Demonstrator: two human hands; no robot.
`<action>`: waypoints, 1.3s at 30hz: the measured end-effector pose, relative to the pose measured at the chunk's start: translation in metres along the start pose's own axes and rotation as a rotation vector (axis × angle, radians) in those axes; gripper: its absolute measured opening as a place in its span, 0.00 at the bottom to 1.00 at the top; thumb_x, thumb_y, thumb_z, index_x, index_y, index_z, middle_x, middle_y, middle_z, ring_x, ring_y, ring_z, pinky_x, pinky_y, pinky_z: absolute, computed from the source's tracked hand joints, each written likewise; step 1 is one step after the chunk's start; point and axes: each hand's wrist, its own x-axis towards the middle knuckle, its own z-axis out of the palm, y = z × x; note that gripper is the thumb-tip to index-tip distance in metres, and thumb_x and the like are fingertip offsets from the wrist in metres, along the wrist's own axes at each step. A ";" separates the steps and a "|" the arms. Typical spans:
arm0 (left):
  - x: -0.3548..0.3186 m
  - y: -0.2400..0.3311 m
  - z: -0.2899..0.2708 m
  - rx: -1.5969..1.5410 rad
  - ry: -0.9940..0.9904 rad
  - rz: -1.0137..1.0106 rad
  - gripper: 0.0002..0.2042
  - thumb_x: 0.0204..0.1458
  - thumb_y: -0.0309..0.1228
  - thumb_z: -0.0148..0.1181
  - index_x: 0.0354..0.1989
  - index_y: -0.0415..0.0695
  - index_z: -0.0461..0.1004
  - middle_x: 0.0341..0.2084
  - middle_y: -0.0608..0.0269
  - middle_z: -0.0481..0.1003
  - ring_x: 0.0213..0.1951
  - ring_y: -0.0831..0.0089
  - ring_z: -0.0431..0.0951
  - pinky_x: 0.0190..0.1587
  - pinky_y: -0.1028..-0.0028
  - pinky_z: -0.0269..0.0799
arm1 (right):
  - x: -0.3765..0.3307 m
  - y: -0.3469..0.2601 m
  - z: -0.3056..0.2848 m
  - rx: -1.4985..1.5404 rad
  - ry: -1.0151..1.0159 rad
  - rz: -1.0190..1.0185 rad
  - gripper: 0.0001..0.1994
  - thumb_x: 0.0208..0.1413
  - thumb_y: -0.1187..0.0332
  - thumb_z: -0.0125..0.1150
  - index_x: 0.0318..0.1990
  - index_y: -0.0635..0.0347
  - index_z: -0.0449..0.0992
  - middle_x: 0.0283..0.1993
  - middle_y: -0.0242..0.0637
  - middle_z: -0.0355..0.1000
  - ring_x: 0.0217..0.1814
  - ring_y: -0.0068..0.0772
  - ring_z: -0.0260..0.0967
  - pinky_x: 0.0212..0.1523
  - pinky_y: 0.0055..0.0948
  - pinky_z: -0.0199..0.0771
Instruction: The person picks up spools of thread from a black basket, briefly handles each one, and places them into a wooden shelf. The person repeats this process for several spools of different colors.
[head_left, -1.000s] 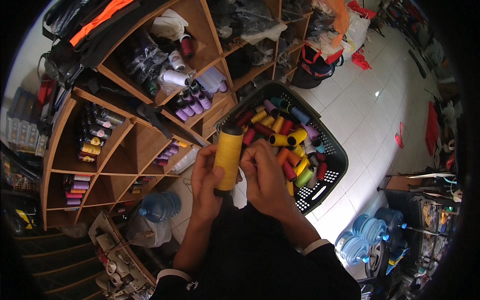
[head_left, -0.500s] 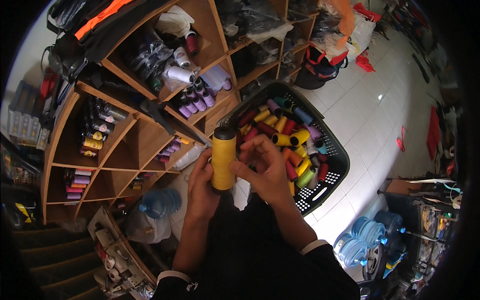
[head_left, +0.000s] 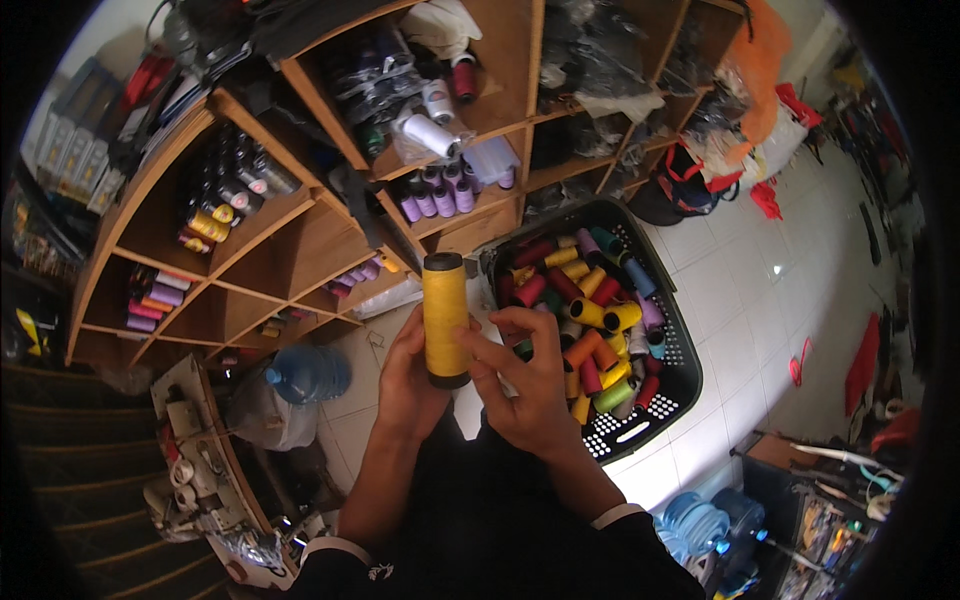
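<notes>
A yellow thread spool [head_left: 445, 318] with dark ends stands upright in my left hand [head_left: 405, 385], whose fingers wrap round its lower left side. On its other side is my right hand [head_left: 522, 385], with bent fingers spread apart and fingertips at the yarn near the lower half. Whether they press on it or only brush it I cannot tell. Just beyond my right hand is a black plastic basket [head_left: 683, 385] heaped with thread spools of many colours, among them an orange spool [head_left: 581, 350] and a lime green spool [head_left: 614, 395].
Wooden cubby shelves [head_left: 300, 206] hold lilac spools [head_left: 442, 200] and bagged cones. A blue water jug [head_left: 308, 374] stands at the left, beside a sewing machine [head_left: 185, 470]. More water jugs [head_left: 694, 522] are at lower right on the tiled floor [head_left: 735, 290]. Bags [head_left: 690, 180] sit at the far right.
The view has shifted, so shelves and basket appear farther right and lower. My left hand keeps the yellow spool upright, while the fingers of my right hand have shifted slightly lower along it.
</notes>
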 end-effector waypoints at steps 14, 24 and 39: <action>-0.032 0.069 -0.045 -0.064 0.225 0.235 0.21 0.55 0.40 0.51 0.54 0.43 0.61 0.46 0.58 0.69 0.49 0.70 0.69 0.53 0.69 0.63 | 0.040 -0.032 0.086 0.190 -0.229 0.007 0.16 0.54 0.70 0.57 0.52 0.61 0.73 0.49 0.44 0.61 0.48 0.36 0.62 0.50 0.31 0.63; -0.118 0.137 -0.135 0.378 0.505 0.667 0.21 0.52 0.21 0.58 0.54 0.37 0.62 0.50 0.59 0.67 0.54 0.71 0.66 0.56 0.69 0.62 | 0.047 -0.102 0.192 0.421 -0.402 -0.112 0.17 0.49 0.79 0.58 0.50 0.65 0.71 0.49 0.49 0.70 0.49 0.45 0.69 0.48 0.35 0.69; -0.294 0.211 -0.272 0.695 0.984 0.903 0.19 0.46 0.18 0.63 0.47 0.37 0.68 0.44 0.58 0.71 0.48 0.70 0.73 0.51 0.69 0.70 | -0.015 -0.225 0.406 0.703 -0.726 -0.149 0.18 0.50 0.81 0.58 0.50 0.66 0.70 0.46 0.47 0.70 0.46 0.41 0.70 0.46 0.33 0.72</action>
